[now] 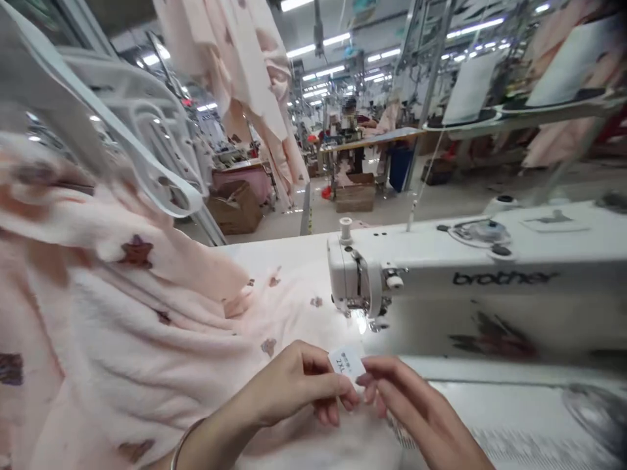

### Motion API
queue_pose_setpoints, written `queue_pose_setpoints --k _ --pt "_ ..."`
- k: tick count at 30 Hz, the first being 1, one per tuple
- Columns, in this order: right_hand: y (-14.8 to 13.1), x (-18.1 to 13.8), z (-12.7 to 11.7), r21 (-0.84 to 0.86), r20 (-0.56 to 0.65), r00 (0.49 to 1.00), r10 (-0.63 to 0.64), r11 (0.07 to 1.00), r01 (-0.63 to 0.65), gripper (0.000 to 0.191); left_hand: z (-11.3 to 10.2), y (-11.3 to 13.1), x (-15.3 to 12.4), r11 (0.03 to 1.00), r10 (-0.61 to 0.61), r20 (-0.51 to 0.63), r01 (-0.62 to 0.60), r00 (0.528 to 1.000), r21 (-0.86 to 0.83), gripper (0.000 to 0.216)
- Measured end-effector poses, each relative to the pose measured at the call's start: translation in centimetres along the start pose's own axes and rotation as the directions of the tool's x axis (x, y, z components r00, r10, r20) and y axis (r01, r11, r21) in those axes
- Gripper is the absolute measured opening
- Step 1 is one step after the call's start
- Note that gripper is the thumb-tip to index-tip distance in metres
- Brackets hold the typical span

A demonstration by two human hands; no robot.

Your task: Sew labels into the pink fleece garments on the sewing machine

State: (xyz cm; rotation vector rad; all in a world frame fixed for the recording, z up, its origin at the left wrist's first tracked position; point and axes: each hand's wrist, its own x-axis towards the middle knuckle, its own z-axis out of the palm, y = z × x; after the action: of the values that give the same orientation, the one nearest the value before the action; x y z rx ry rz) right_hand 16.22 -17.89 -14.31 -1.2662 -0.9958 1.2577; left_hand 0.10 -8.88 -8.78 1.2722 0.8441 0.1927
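A small white size label [347,363] printed "2XL" is pinched between the thumb and fingers of my left hand [304,385]. My right hand [401,391] meets it from the other side, its fingertips closed at the label's right edge. Under both hands spreads pale pink fleece fabric [191,352] with small printed figures, heaped high on the left. The white sewing machine's needle head [357,281] stands just beyond my hands, its lamp lit above the fabric.
The machine's long arm [490,267], marked "brother", fills the right side. Thread cones [473,88] stand on a rack above it. Pink garment pieces [245,72] hang at upper left, near a white strap [147,170]. Cardboard boxes [355,194] and a person lie farther back.
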Motion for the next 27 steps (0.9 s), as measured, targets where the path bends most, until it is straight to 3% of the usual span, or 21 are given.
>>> queue_pose_setpoints --k 3,6,10,12,27 --pt "-1.3 1.4 0.4 0.078 0.151 0.988 0.016 0.997 -0.028 0.029 0.1 -1.5 -0.1 1.0 -0.004 0.005 0.004 1.0 0.02 0.028" --pt "-0.8 1.9 1.2 0.024 0.097 0.995 0.015 1.0 -0.018 0.028 -0.1 -2.1 -0.1 0.997 0.028 -0.094 -0.02 0.995 0.081 0.027" --pt "0.1 1.7 2.0 -0.005 0.032 0.999 0.035 0.999 -0.034 0.029 -0.1 -2.4 0.0 0.994 0.074 -0.276 -0.093 0.958 -0.053 0.031" --pt "0.2 1.6 2.0 -0.002 0.031 0.999 0.039 0.999 -0.039 0.028 -0.1 -2.5 0.1 0.993 0.063 -0.314 -0.091 0.947 -0.074 0.03" --pt "-0.1 1.6 1.4 -0.056 0.009 0.997 0.075 0.996 -0.074 0.026 0.1 -3.0 0.5 0.995 0.044 -0.279 -0.067 0.959 -0.072 0.026"
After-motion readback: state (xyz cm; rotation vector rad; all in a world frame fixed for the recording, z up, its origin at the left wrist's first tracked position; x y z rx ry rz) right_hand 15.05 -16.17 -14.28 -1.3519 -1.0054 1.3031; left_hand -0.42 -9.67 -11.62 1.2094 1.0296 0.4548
